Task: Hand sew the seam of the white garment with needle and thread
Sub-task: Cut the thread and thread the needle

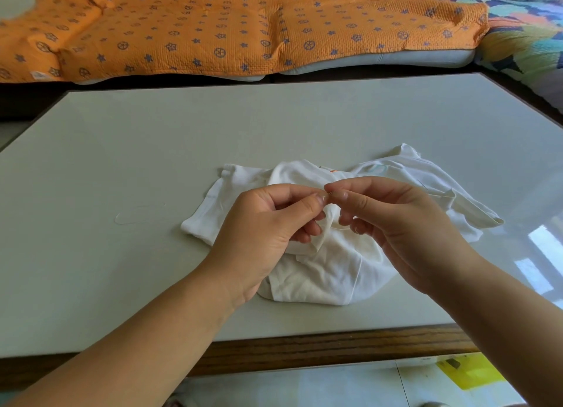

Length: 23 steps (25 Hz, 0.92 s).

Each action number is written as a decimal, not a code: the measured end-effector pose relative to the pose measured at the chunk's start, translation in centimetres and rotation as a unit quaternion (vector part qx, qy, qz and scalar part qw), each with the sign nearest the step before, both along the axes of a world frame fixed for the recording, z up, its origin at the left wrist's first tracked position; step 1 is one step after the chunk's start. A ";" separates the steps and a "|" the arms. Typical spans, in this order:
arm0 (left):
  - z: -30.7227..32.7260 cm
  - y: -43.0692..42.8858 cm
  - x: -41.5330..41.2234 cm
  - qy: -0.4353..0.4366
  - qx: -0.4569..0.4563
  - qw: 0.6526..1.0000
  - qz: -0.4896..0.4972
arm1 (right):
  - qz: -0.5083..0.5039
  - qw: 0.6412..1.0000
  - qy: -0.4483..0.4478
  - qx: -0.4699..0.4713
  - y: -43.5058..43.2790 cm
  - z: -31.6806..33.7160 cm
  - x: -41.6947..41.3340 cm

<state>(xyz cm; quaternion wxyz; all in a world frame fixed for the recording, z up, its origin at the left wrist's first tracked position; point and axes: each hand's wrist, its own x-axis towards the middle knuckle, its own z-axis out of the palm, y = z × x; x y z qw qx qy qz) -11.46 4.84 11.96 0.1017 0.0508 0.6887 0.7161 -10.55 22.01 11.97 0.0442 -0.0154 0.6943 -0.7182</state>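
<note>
A crumpled white garment (pixel 329 266) lies on the grey table (pixel 152 151), near its front edge. My left hand (pixel 265 233) pinches a raised fold of the fabric between thumb and forefinger. My right hand (pixel 396 224) meets it fingertip to fingertip just above the cloth, thumb and forefinger pinched together on something too small to make out, probably the needle. A fine white thread runs from under my right fingers toward the fabric. A loose piece of thread (pixel 134 216) lies on the table to the left of the garment.
The table has a dark wooden front edge (pixel 304 348). Behind it is a sofa under an orange patterned blanket (pixel 213 26), with a multicoloured quilt (pixel 524 41) at the right. A yellow object (pixel 469 373) lies on the floor at the lower right.
</note>
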 end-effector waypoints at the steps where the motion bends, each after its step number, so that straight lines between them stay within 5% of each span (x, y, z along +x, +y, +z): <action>1: 0.1 0.0 0.1 0.010 -0.010 1.000 0.000 | -0.002 1.000 0.003 0.000 0.0 0.0 0.0; 23: 0.0 -0.1 0.4 0.097 -0.094 0.991 -0.009 | -0.015 0.996 0.053 0.068 -0.5 0.4 0.6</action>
